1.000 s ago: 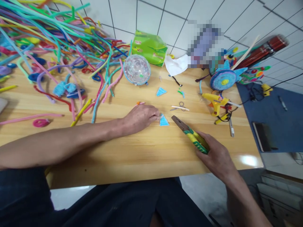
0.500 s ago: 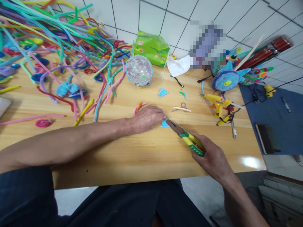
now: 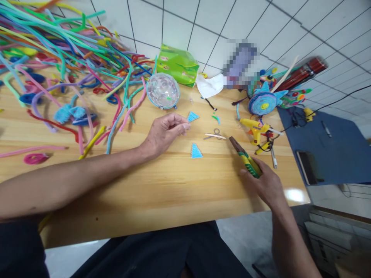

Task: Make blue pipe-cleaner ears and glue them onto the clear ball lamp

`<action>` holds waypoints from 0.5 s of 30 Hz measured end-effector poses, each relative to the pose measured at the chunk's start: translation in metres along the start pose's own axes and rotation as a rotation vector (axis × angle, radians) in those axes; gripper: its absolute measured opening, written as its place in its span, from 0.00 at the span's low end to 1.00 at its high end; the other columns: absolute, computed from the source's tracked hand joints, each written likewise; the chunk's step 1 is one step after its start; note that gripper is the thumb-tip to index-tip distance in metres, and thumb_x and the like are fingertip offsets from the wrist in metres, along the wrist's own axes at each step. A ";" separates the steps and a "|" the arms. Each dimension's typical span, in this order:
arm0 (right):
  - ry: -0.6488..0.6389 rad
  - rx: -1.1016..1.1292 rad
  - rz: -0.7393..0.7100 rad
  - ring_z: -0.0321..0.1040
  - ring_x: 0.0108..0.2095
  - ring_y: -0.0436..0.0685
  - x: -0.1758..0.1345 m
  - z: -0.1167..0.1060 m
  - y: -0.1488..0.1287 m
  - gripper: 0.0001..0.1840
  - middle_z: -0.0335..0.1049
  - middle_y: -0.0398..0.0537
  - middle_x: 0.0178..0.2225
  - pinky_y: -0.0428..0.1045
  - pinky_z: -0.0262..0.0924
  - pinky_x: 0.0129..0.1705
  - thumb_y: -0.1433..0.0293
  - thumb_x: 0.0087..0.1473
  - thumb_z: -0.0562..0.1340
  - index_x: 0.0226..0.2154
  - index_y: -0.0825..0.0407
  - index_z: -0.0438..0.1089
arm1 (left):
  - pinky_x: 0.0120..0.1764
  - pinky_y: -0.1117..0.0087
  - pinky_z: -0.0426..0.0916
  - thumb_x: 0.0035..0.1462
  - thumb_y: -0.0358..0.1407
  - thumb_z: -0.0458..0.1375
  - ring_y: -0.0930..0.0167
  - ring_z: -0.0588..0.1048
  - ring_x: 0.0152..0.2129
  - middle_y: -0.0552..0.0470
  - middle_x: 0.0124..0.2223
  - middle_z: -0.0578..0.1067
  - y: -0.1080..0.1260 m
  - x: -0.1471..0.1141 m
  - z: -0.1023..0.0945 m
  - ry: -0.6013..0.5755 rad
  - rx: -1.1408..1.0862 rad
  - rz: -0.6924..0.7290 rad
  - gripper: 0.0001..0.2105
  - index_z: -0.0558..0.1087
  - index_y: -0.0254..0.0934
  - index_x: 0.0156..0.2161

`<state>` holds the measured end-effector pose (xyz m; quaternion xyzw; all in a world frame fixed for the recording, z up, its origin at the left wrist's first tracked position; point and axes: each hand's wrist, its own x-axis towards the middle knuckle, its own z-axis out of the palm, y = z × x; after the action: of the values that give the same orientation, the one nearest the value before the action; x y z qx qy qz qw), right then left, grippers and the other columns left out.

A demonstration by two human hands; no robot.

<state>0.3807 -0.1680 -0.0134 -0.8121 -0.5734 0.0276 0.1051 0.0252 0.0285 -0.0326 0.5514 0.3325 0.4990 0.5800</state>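
Observation:
My left hand (image 3: 169, 131) is raised over the middle of the table, thumb and fingers pinched together; anything between them is hidden or too small to name. Just past its fingertips lies a small blue striped triangle (image 3: 193, 116). Another blue striped triangle (image 3: 196, 151) rests on the wood closer to me. The handles of a pair of pliers (image 3: 245, 158), yellow and green, are in the grip of my right hand (image 3: 265, 183). Their dark jaws point up and left, toward the scissors (image 3: 217, 134) and a pale thin stick (image 3: 215, 136).
Pipe cleaners (image 3: 95, 73) are heaped at the left. A clear dome (image 3: 163, 90) stands before a green packet (image 3: 178, 65). On the right are a yellow glue gun (image 3: 256, 129), a blue round craft piece (image 3: 263, 104), a red flask (image 3: 304, 73) and a phone (image 3: 307, 167).
My left hand has lifted off the nearer blue triangle and moved left and away from me, uncovering it. The pliers have drawn back to the right from that triangle. The view has shifted slightly.

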 end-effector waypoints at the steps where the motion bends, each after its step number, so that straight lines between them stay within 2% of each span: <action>1: 0.018 -0.028 0.005 0.82 0.52 0.73 0.003 0.003 0.004 0.33 0.84 0.59 0.54 0.67 0.77 0.51 0.48 0.60 0.68 0.60 0.48 0.76 | 0.32 0.72 0.74 0.54 0.44 0.74 0.74 0.78 0.25 0.52 0.31 0.82 0.000 0.000 0.001 0.000 -0.020 -0.014 0.15 0.78 0.36 0.36; 5: 0.027 -0.148 0.012 0.81 0.50 0.76 0.012 0.013 0.011 0.36 0.81 0.66 0.54 0.70 0.77 0.49 0.45 0.64 0.64 0.64 0.52 0.73 | 0.33 0.71 0.76 0.50 0.48 0.78 0.72 0.81 0.26 0.50 0.33 0.85 -0.003 -0.002 0.001 -0.014 -0.055 -0.101 0.20 0.79 0.36 0.39; 8: 0.016 -0.179 -0.016 0.80 0.52 0.77 0.017 0.017 0.011 0.38 0.80 0.67 0.54 0.72 0.76 0.51 0.46 0.66 0.61 0.66 0.54 0.71 | 0.36 0.69 0.78 0.49 0.52 0.78 0.69 0.83 0.29 0.48 0.34 0.86 -0.003 -0.002 0.000 -0.028 -0.043 -0.147 0.23 0.81 0.35 0.39; 12: 0.094 -0.162 -0.203 0.77 0.54 0.77 0.026 0.011 -0.001 0.32 0.80 0.66 0.52 0.74 0.72 0.58 0.49 0.65 0.64 0.60 0.54 0.75 | 0.31 0.71 0.75 0.51 0.53 0.76 0.72 0.79 0.25 0.48 0.32 0.85 -0.001 -0.003 0.000 -0.056 -0.018 -0.155 0.22 0.81 0.35 0.35; 15: 0.151 -0.075 -0.286 0.78 0.54 0.73 0.043 0.001 -0.029 0.22 0.81 0.63 0.51 0.70 0.73 0.57 0.55 0.68 0.63 0.56 0.50 0.78 | 0.24 0.74 0.69 0.57 0.51 0.73 0.76 0.73 0.19 0.50 0.30 0.84 0.000 -0.005 0.002 -0.044 -0.053 -0.169 0.20 0.76 0.36 0.33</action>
<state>0.3684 -0.1186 -0.0056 -0.7254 -0.6741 -0.0700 0.1204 0.0260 0.0234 -0.0329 0.5168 0.3515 0.4448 0.6415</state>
